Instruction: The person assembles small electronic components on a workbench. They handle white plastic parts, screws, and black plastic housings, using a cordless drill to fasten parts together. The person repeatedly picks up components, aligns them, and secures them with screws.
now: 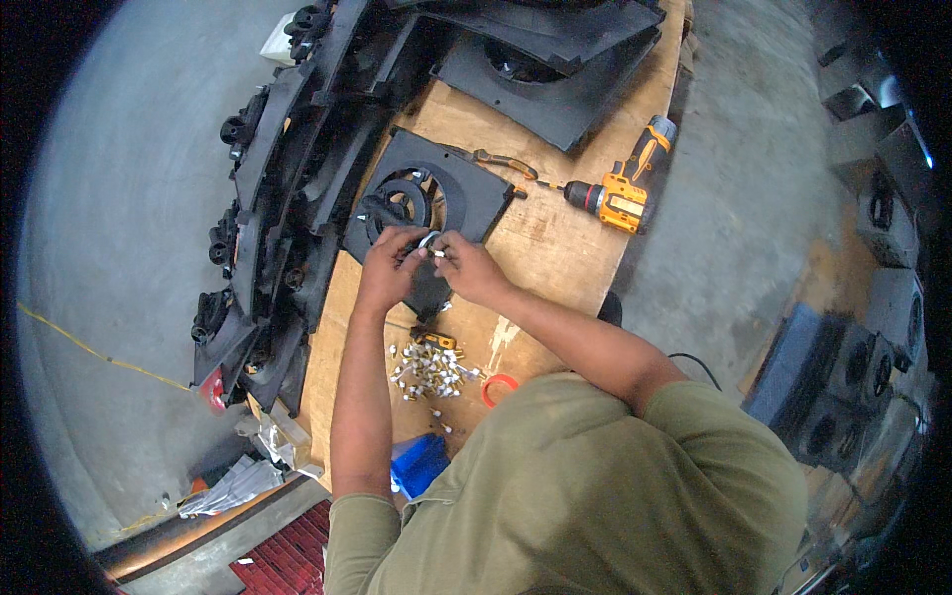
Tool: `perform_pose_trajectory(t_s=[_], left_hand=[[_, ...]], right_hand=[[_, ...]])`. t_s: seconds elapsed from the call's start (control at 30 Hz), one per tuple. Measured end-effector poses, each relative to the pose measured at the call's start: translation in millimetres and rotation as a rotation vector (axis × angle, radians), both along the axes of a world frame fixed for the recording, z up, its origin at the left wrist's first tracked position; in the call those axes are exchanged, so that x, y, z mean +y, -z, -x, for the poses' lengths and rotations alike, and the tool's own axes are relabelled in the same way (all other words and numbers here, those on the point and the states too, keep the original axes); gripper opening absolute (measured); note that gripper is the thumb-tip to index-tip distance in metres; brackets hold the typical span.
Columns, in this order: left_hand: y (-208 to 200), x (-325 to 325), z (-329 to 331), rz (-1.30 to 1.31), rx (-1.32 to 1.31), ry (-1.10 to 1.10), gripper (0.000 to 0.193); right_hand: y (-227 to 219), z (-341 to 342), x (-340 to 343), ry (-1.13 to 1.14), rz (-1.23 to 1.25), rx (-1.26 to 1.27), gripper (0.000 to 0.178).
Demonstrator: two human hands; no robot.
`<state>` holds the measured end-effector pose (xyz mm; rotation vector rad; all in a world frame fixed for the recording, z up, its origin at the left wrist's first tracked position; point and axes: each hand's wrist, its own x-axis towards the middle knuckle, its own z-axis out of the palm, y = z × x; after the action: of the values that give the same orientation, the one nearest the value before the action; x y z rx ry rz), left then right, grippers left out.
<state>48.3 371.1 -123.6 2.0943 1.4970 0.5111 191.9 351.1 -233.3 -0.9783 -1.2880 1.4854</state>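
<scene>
Both hands meet over the near part of a square black panel [468,185] with a round opening and a black ring-shaped fitting [421,188] in it. My right hand [470,268] pinches a small white piece [438,254] between thumb and fingertips. Close against it, my left hand [390,262] has its fingers bent and closed, with a pale curved strip [428,239] at their tips; what exactly they grip is too small to tell. Nearer to me lies a heap of small white-and-brass pieces [433,373], beside an orange-and-black hand tool [433,338].
An orange-and-black cordless drill [622,201] lies on the wooden table [555,238] at right, near orange-handled pliers [506,163]. Stacked black panels [555,94] fill the far end, with more black housings [288,188] along the left. Nearby are a red-orange ring [499,389] and blue box [420,464].
</scene>
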Motion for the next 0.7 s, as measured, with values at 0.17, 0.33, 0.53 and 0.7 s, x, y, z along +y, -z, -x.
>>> perform_pose_trajectory(t_s=[0.17, 0.33, 0.53, 0.7], left_hand=[[-1.1, -5.5, -5.6, -0.020, 0.073, -0.031, 0.029], [-6.1, -5.8, -11.7, -0.038, 0.181, -0.013, 0.028], [-8.1, -0.7, -13.7, -0.019, 0.225, -0.004, 0.026], [-7.1, -0.5, -12.9, -0.060, 0.189, 0.018, 0.024]], right_hand=[[-10.5, -10.8, -4.9, 0.114, -0.097, -0.240, 0.023], [-22.4, -17.6, -4.1, 0.080, -0.163, -0.416, 0.021], [-24.9, -19.4, -4.6, 0.088, -0.296, -0.505, 0.021], [-24.4, -18.3, -2.7, 0.047, -0.392, -0.668, 0.019]])
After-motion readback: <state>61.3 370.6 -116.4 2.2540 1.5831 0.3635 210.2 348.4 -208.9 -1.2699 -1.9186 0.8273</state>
